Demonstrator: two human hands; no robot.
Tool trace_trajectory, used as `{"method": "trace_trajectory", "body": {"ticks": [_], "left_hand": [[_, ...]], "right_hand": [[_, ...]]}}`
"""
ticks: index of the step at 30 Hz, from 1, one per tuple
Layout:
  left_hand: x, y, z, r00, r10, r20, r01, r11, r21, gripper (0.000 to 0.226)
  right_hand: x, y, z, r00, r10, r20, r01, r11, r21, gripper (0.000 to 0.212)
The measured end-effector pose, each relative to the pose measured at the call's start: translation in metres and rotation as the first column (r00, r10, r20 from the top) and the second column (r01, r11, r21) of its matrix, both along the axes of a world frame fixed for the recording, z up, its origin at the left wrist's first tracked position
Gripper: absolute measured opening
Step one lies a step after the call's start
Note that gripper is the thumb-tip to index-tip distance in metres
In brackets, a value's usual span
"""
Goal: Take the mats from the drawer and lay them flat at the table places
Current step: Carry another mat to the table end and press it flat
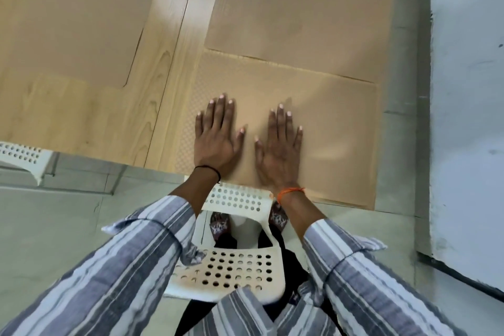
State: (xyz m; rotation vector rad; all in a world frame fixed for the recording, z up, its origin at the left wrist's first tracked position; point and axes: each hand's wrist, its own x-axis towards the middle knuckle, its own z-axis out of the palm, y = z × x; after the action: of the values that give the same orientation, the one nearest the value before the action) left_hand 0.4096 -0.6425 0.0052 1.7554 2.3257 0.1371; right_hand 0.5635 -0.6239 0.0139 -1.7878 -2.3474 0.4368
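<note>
A tan mat [335, 128] lies flat at the near right end of the wooden table [163, 68]. Both palms rest on it side by side, fingers spread: my left hand [216, 135] near its left edge and my right hand [278, 144] toward its middle. Neither hand grips anything. A second tan mat [300, 16] lies flat just beyond, its near edge touching the first mat. A third tan mat [71, 16] covers the table's far left. The drawer is not in view.
A white perforated plastic chair [234, 262] stands between me and the table, its backrest against the table edge. Another white chair [21, 155] shows at the left, and a third at the top edge. A pale wall [466, 90] runs along the right; grey floor below.
</note>
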Motion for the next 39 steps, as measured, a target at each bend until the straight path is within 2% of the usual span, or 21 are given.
{"method": "trace_trajectory", "body": {"ticks": [5,10,18,22,25,29,33,39], "left_hand": [[-0.002,-0.003,0.005,1.0,0.002,0.016,-0.002,1.0,-0.008,0.067],[-0.024,-0.028,0.006,1.0,0.03,-0.008,-0.03,0.999,-0.01,0.064],[-0.058,-0.062,0.004,0.998,0.066,-0.005,-0.066,0.997,0.041,0.059],[-0.059,-0.063,0.004,0.998,0.063,-0.017,-0.062,0.997,0.036,0.059],[-0.06,-0.064,0.004,0.998,0.057,-0.02,-0.056,0.998,0.033,0.059],[-0.06,-0.062,0.005,0.998,0.06,0.005,-0.06,0.998,0.032,0.059],[-0.06,-0.063,0.005,0.998,0.058,0.018,-0.058,0.998,0.023,0.058],[-0.06,-0.064,0.008,0.999,0.045,0.016,-0.045,0.999,0.005,0.059]], "right_hand": [[0.003,-0.017,-0.014,0.994,0.008,0.114,-0.005,1.0,-0.024,0.068],[0.004,-0.017,-0.01,0.997,0.007,0.08,-0.008,1.0,0.011,0.068],[-0.01,-0.025,-0.008,0.996,-0.027,0.089,0.03,0.999,-0.036,0.072],[-0.049,-0.057,-0.004,0.993,0.111,0.03,-0.11,0.993,-0.032,0.073],[-0.056,-0.067,-0.009,0.989,0.138,0.052,-0.136,0.99,-0.038,0.068],[-0.016,-0.055,-0.011,0.985,0.124,0.119,-0.119,0.992,-0.048,0.068],[0.06,-0.045,-0.009,0.971,0.018,0.237,-0.021,1.0,0.012,0.069],[0.136,-0.048,-0.009,0.968,-0.191,0.164,0.195,0.981,-0.011,0.067]]}}
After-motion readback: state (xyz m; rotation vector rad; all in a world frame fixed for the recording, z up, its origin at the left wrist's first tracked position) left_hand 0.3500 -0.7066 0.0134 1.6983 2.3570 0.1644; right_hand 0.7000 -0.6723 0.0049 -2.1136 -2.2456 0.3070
